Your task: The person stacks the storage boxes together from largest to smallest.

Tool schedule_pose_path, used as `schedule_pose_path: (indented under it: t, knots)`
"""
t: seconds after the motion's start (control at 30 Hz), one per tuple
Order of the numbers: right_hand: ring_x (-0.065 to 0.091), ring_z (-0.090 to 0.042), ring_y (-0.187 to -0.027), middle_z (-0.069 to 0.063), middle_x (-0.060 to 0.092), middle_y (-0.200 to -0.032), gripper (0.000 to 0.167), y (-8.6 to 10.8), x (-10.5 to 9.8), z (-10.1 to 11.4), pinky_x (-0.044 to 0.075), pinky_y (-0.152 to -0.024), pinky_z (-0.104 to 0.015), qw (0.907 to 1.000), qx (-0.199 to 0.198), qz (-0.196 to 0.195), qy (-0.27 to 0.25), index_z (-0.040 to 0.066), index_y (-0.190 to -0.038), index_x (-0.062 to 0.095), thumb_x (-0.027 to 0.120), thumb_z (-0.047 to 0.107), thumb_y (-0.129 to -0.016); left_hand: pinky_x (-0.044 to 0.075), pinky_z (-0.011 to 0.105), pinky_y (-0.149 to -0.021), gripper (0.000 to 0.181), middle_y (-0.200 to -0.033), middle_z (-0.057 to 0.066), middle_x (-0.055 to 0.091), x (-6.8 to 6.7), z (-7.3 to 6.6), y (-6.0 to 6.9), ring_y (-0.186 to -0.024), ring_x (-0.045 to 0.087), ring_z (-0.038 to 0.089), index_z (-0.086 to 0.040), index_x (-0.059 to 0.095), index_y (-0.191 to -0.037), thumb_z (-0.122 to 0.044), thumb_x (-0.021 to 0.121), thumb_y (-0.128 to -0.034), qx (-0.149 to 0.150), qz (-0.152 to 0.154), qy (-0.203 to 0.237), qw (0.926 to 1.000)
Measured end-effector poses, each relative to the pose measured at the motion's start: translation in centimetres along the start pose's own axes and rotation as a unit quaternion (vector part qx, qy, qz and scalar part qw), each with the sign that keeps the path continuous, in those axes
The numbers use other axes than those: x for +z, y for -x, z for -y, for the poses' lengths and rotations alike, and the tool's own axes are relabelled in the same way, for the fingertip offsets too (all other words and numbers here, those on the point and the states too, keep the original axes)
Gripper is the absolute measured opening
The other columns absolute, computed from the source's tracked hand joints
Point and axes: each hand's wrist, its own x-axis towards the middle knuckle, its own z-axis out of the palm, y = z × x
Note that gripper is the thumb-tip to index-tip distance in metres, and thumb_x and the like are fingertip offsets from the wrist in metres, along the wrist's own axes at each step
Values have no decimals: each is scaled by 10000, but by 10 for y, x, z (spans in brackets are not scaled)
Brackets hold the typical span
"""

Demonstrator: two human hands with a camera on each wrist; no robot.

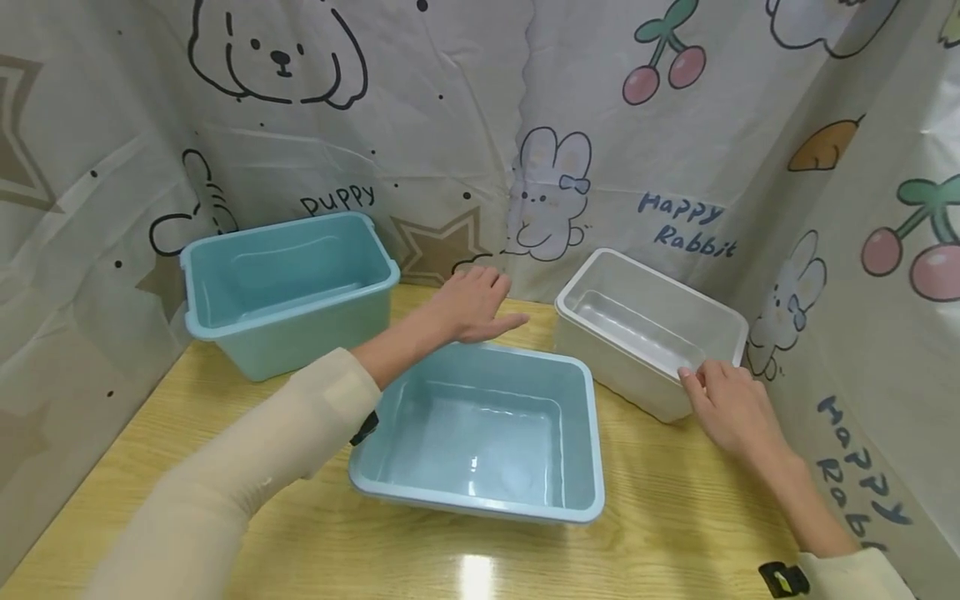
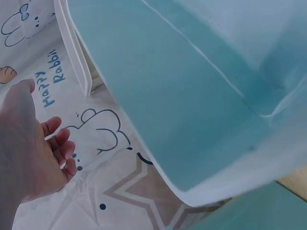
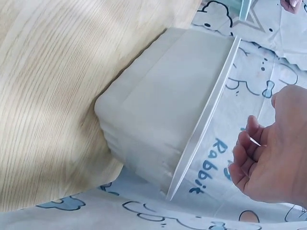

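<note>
A light-blue plastic basin [image 1: 480, 433] sits in the middle of the table, its inside bare. My left hand [image 1: 476, 307] hovers near its far rim, fingers loosely bent and thumb out, holding nothing. In the left wrist view the same hand [image 2: 43, 139] is apart from the basin [image 2: 158, 96]. At the right, a white rectangular bin [image 1: 645, 321] stands at an angle. Over its near right corner in the head view is my right hand [image 1: 735, 408]. The right wrist view shows that hand [image 3: 273, 148] apart from the bin's rim [image 3: 206, 115], fingers loosely curled around nothing.
A teal bin [image 1: 300, 333] stands at the back left, close to the cloth. Printed cloth [image 1: 450, 125] hangs behind and at both sides of the wooden table [image 1: 360, 550]. The teal and white bins have nothing visible inside.
</note>
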Motion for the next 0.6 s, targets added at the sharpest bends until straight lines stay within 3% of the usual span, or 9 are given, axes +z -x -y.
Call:
schedule_pose_path:
  t: [0.3, 0.6]
  knots:
    - [473, -348, -776, -177, 520, -845, 504, 2, -3, -16, 373, -669, -474, 9995, 330, 7, 23, -48, -937, 546, 331, 385, -1079, 437, 417, -842, 564, -1110, 82, 549, -5, -13, -29, -1009, 542, 253, -66, 509, -1119, -598, 357, -1011, -3, 3, 34, 10000]
    - [463, -350, -747, -185, 492, -820, 489, 0, -4, -32, 363, -649, -470, 9982, 585, -24, 108, -50, -904, 522, 317, 359, -1079, 416, 424, -990, 673, -1350, 112, 522, -9, -27, -56, -1223, 509, 258, -36, 463, -1382, -586, 315, -1023, 114, 3, 25, 9999]
